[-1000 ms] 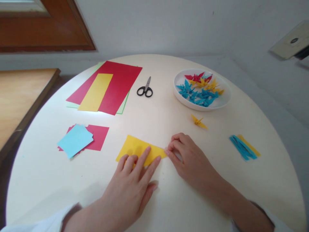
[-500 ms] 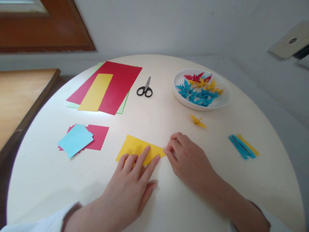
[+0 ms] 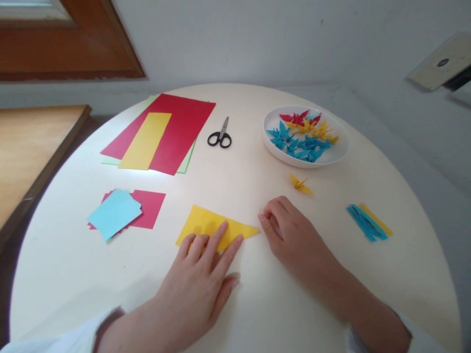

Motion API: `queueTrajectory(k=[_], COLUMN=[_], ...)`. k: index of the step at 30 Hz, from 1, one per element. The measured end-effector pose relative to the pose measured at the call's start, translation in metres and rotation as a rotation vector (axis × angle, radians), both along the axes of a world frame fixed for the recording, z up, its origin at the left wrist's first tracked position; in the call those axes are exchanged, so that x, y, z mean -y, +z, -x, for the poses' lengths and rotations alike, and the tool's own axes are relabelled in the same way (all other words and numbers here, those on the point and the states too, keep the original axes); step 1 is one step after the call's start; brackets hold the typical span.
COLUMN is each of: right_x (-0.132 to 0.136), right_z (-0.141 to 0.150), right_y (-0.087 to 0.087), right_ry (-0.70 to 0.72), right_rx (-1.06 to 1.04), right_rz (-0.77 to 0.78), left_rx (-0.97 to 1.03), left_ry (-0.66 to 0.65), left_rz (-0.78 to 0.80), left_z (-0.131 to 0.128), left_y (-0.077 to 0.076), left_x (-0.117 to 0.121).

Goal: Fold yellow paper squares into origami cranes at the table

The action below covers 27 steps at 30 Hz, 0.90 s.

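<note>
A folded piece of yellow paper (image 3: 201, 220) lies flat on the white round table, its narrow point to the right. My left hand (image 3: 208, 279) rests across its lower edge with the fingers spread, pressing it down; part of the paper is hidden underneath. Just beyond the pointed tip, my right hand (image 3: 294, 240) is curled with thumb and fingertips together. A small gap separates it from the paper, and nothing shows between its fingers. Above the right hand sits a yellow paper crane (image 3: 300, 186).
Small blue sheets (image 3: 115, 214) overlap red ones (image 3: 152, 210) at left. Behind are large red paper (image 3: 184, 130), a yellow strip (image 3: 144, 142) and scissors (image 3: 220, 137). A white dish (image 3: 271, 147) of several coloured cranes stands back right; blue strips (image 3: 366, 224) lie at right.
My right hand has slid slightly right, off the yellow paper's tip, which now shows fully. My left hand stays in place on the paper.
</note>
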State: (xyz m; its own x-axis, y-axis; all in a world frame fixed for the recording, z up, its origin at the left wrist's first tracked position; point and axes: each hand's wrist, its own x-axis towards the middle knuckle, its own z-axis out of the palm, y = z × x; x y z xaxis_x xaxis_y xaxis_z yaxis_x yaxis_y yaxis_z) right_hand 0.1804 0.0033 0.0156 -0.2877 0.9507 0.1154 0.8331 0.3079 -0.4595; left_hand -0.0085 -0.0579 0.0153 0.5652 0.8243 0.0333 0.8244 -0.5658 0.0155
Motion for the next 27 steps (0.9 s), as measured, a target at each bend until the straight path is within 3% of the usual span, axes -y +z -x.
queueTrajectory(k=[5, 21, 27], right_x=[0.0019, -0.0002, -0.0001], right_z=[-0.0009, -0.0042, -0.0041], right_y=[0.0042, 0.0007, 0.0036], right_ry=[0.057, 0.115, 0.025], right_rx=[-0.029, 0.010, -0.072], right_rz=[0.079, 0.060, 0.082], left_rx=[0.014, -0.008, -0.004], left_ry=[-0.011, -0.016, -0.022], left_rz=[-0.014, -0.025, -0.023], left_z=[0.0000, -0.0002, 0.0005], left_y=[-0.0002, -0.0010, -0.0007], left_x=[0.0003, -0.0008, -0.0011])
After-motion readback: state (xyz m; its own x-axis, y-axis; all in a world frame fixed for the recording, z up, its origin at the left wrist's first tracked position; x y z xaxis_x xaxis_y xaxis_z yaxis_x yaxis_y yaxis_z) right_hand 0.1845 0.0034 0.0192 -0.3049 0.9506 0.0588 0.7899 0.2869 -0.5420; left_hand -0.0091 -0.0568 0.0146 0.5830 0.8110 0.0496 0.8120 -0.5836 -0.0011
